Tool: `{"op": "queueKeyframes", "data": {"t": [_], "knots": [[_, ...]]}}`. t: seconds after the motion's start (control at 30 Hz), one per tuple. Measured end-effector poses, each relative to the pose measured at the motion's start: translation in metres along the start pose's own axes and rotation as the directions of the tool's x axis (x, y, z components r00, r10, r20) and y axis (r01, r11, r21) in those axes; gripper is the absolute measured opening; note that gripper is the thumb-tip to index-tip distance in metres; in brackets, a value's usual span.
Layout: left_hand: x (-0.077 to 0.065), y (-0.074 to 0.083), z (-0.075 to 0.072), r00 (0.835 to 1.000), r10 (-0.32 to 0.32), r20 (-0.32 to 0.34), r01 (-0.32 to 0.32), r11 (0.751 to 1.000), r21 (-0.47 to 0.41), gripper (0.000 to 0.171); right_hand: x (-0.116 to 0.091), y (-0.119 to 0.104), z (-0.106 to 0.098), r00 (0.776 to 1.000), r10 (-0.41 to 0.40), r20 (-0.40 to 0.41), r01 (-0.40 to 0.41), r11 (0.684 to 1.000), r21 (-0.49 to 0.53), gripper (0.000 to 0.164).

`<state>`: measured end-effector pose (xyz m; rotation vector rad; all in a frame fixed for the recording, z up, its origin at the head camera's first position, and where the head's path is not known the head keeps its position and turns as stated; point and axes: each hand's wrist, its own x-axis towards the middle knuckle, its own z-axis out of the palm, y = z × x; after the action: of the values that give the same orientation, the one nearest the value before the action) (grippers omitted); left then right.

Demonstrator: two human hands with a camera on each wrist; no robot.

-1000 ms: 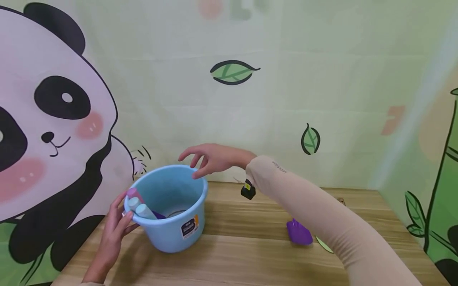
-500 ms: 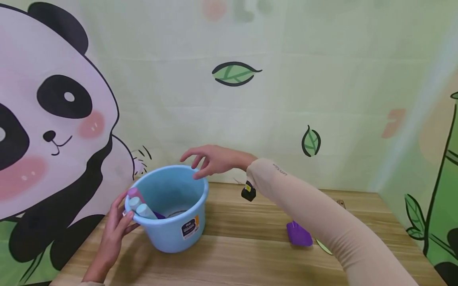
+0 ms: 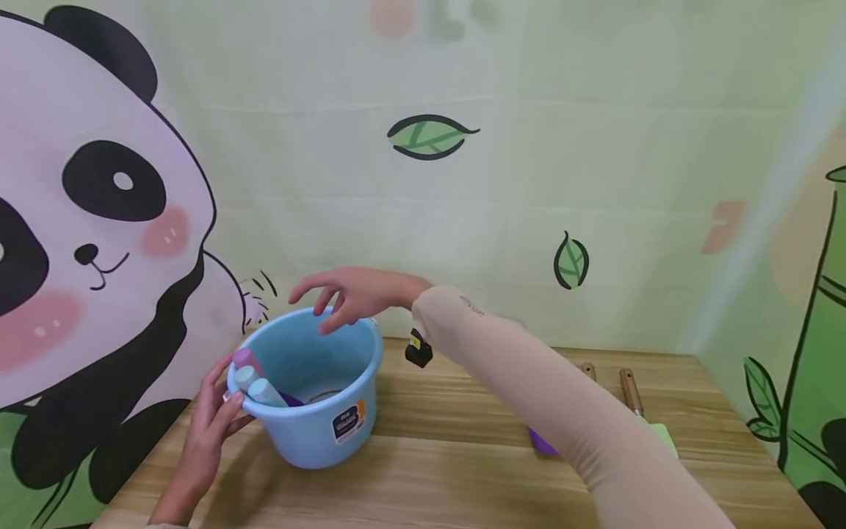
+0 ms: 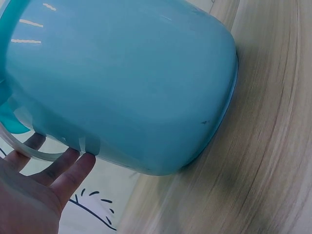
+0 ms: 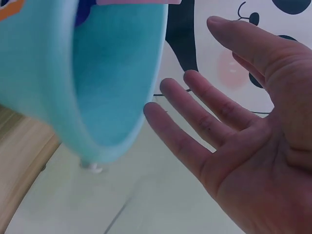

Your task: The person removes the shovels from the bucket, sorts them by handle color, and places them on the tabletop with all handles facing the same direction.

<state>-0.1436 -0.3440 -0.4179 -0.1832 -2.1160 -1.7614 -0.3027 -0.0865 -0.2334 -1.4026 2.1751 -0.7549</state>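
Note:
A light blue bucket [image 3: 324, 433] stands on the wooden table at left. My left hand [image 3: 210, 426] touches its outer left side near the rim; in the left wrist view the fairly straight fingers [image 4: 75, 170] rest on the wall by the pale handle [image 4: 36, 152]. Inside lean a pink cylindrical end [image 3: 244, 358] and two pale blue cylindrical ends [image 3: 266, 392], with something purple [image 3: 291, 400] partly hidden below them. Over the bucket's far rim hovers my right hand [image 3: 353, 294], its spread fingers holding nothing. In the right wrist view those fingers [image 5: 178, 139] appear beside the bucket's mouth.
At right on the table [image 3: 456, 470] lie a light green spatula [image 3: 663, 438] with a wooden handle and, mostly behind my right sleeve [image 3: 529, 382], a purple piece [image 3: 543, 443]. Another wooden handle end [image 3: 588, 369] shows beyond the sleeve. A printed panda backdrop [image 3: 463, 206] stands behind.
My right hand and arm have shifted left over the bucket, uncovering the green spatula and covering more of the purple piece. My left hand stays at the bucket's side.

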Motion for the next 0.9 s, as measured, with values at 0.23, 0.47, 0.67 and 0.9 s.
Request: {"op": "queueKeyframes", "data": {"t": [0.23,0.47,0.67,0.9], "knots": [[0.0,0.0,-0.001,1.0,0.0,0.002,0.0,1.0,-0.011,0.056,0.025,-0.01,0.007,0.997,0.051,0.05,-0.051,0.999,0.001,0.057],[0.0,0.0,-0.002,1.0,-0.019,0.014,0.019,1.0,0.003,0.057,0.047,-0.015,0.019,0.99,0.102,0.096,-0.104,0.994,0.016,0.052],[-0.001,-0.001,-0.002,1.0,-0.017,0.018,0.017,1.0,-0.01,0.057,0.064,-0.019,0.036,0.982,0.104,0.155,-0.114,0.992,0.052,0.048],[-0.001,-0.001,-0.002,1.0,-0.013,0.021,0.014,1.0,-0.003,0.057,0.074,-0.029,0.047,0.98,0.107,0.169,-0.121,0.99,0.074,0.043]]}}
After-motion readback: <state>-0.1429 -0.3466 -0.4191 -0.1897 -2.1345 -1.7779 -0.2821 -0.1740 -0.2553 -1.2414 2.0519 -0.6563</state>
